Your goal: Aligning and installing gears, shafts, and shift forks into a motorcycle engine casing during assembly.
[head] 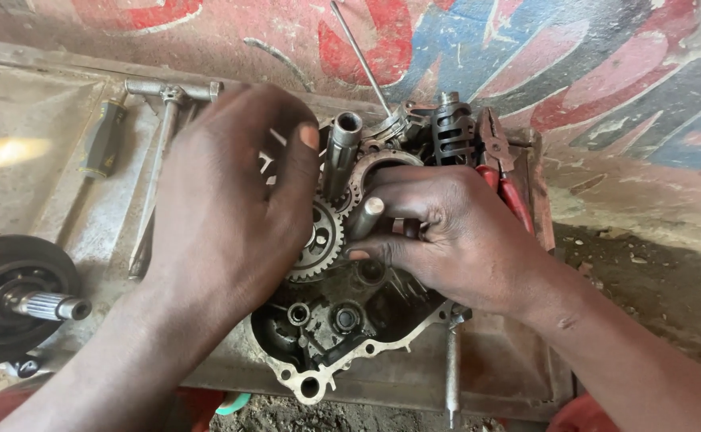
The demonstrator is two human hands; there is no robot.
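Greasy metal engine case (342,364) lies open on a dented metal tray (62,120), gears and shafts exposed. Left hand (222,200) is spread over the left part of the case, fingers loose and curved, thumb up against the tall hollow shaft (341,156); what's under the palm is hidden, so can't tell if it grips anything. Toothed gear (318,244) pokes out right at the edge of this palm, touching or just beside it. Right hand (446,228) comes in from the right, fingers curled and pinching a short steel shaft (366,218) that stands tilted just right of the gear; fingertips sit on both sides of it. Red-handled pliers (502,172) lie behind the right hand. T-handle wrench (162,136) and dark-handled screwdriver (102,140) on tray at left. Round clutch assembly (14,296) with splined shaft at far left.
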